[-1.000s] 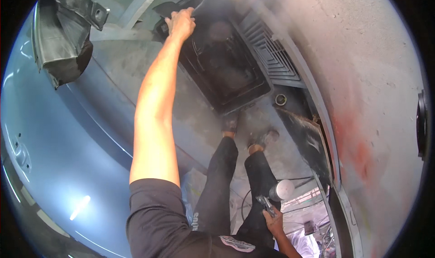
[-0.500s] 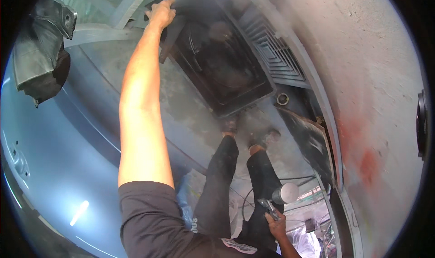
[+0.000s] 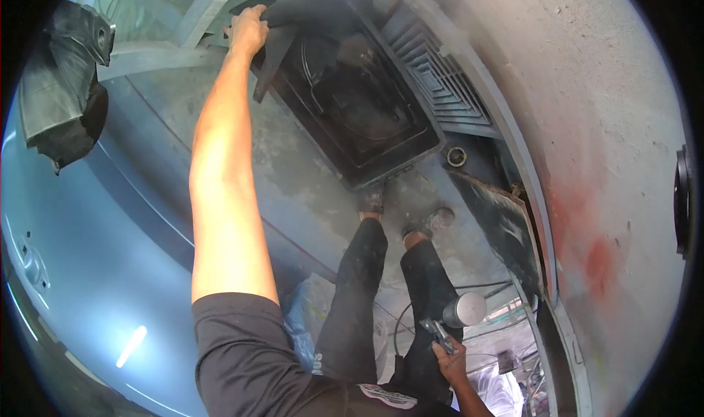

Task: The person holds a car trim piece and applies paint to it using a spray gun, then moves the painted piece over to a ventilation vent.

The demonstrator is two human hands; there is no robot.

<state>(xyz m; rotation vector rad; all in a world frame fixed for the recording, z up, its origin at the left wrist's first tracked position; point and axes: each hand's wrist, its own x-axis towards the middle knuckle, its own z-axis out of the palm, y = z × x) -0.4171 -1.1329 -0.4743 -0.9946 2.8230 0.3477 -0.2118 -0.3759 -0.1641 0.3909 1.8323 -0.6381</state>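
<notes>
My left arm reaches far forward, and my left hand [image 3: 248, 33] is closed at the edge of a dark part whose shape is mostly hidden. A narrow dark strip [image 3: 274, 65] hangs beside that hand. Low on the right, my right hand [image 3: 450, 360] grips the handle of a spray gun [image 3: 438, 334] with a round, pale-topped cup [image 3: 470, 309]. Grey mist hangs over the far end of a large black rectangular panel [image 3: 392, 153] that has a raised rim. The gun is close to my right leg, well away from the left hand.
A glossy blue car body panel [image 3: 95, 270] fills the left side. Black sheeting [image 3: 62, 94] hangs above it near grey metal bars [image 3: 205, 14]. On the right are a square-patterned grille [image 3: 440, 80], a small ring [image 3: 456, 157], a dark board [image 3: 502, 223] and a red-stained wall [image 3: 601, 197].
My left hand has shifted slightly left and nearer with the dark part. The mist has thinned around my shoes and over the black panel. The spray gun has barely moved.
</notes>
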